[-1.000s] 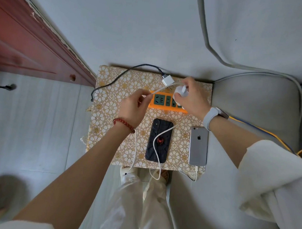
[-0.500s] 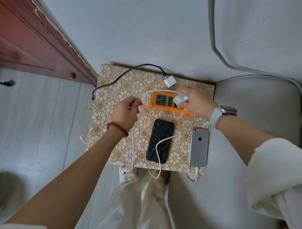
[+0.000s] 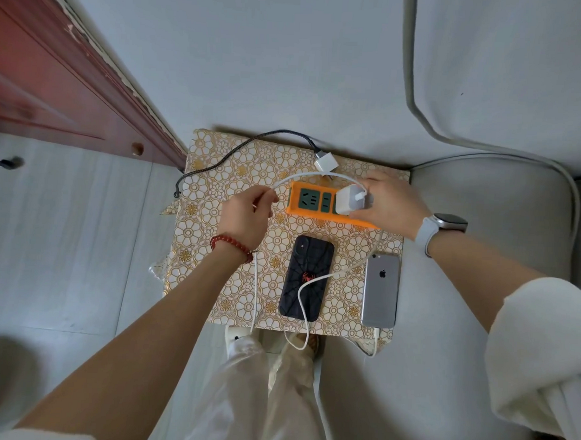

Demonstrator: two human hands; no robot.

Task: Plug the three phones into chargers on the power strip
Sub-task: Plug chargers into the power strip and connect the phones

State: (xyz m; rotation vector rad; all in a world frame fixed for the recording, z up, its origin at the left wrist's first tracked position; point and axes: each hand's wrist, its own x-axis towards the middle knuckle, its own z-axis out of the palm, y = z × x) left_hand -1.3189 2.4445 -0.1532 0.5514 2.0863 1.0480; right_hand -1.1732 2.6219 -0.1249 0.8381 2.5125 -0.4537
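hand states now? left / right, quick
Left hand: closed, pinching the white cable.
Right hand: closed on the white charger, which sits at the orange power strip; cannot tell if it is fully seated.

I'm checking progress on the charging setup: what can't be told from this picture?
- Third phone: only two show, the black phone and silver phone; the left hand and forearm may hide another.
- Charger prongs: hidden under its body, so seating in the strip is unclear.
- Strip's right end: covered by the right hand.
- Phone cable ends: below the table edge.
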